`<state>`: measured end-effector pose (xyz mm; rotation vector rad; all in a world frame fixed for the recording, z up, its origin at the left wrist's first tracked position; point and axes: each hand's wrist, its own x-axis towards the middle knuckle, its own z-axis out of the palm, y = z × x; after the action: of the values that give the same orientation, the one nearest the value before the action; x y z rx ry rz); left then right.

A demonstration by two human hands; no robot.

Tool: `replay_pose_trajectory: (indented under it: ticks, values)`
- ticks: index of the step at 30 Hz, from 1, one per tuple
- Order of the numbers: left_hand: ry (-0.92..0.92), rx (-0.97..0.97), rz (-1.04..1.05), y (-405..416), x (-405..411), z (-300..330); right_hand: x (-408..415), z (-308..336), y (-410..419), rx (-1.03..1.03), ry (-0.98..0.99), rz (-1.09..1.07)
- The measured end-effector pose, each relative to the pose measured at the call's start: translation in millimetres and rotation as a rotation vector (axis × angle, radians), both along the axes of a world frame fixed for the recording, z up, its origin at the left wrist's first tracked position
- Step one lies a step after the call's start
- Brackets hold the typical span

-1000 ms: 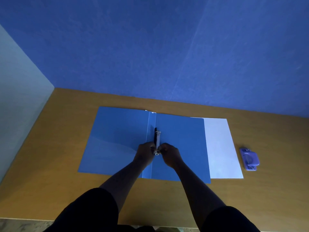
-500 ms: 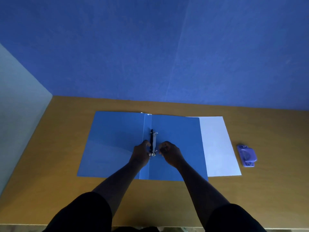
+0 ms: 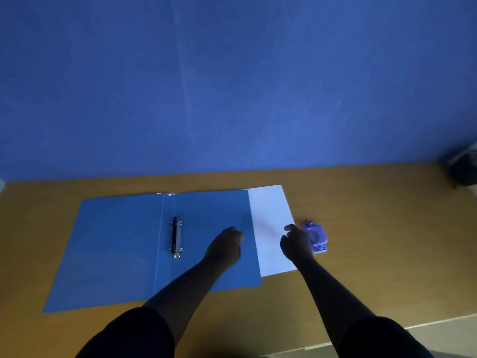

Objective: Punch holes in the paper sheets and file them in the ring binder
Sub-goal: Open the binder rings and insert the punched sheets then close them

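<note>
A blue ring binder (image 3: 116, 244) lies open and flat on the wooden table (image 3: 387, 228), its metal ring mechanism (image 3: 176, 238) in the middle by the spine. White paper sheets (image 3: 271, 223) lie to the right, partly tucked under the binder's right cover. A small purple hole punch (image 3: 316, 236) sits just right of the paper. My left hand (image 3: 227, 244) hovers over the binder's right cover, fingers loosely curled, holding nothing. My right hand (image 3: 295, 242) is over the paper's right edge, right beside the punch, fingers loosely curled and holding nothing.
A blue wall (image 3: 232, 86) rises straight behind the table. A dark object (image 3: 462, 169) sits at the far right corner. The table's front edge runs close to my body at lower right.
Both hands have left the ring mechanism and moved right: the left over the right cover, the right to the paper's edge beside the punch. The view has also swung right.
</note>
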<state>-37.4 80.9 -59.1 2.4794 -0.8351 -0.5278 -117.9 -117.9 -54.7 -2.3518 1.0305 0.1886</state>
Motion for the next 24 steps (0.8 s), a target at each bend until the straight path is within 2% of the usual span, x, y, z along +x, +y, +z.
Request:
replay_pose_trajectory:
  ticks: [3,7,12,15,19,24]
  values:
    - [-0.046,0.106,-0.117,-35,-18,-10,-9,-5,-26,-0.023,0.035,-0.008]
    - [-0.094,0.261,-0.161,-64,-27,-18,-9,-12,-42,-0.077,0.116,0.048]
    - [-0.053,0.371,-0.130,-73,-31,-30,-2,-16,-40,-0.094,0.176,0.090]
    - [-0.064,0.399,-0.119,-75,-36,-33,-1,-15,-37,-0.084,0.182,0.044]
    - [-0.054,0.399,-0.111,-77,-35,-32,6,-19,-42,-0.012,0.166,-0.017]
    - [-0.023,0.396,-0.113,-78,-34,-32,15,-8,-53,0.191,0.046,-0.095]
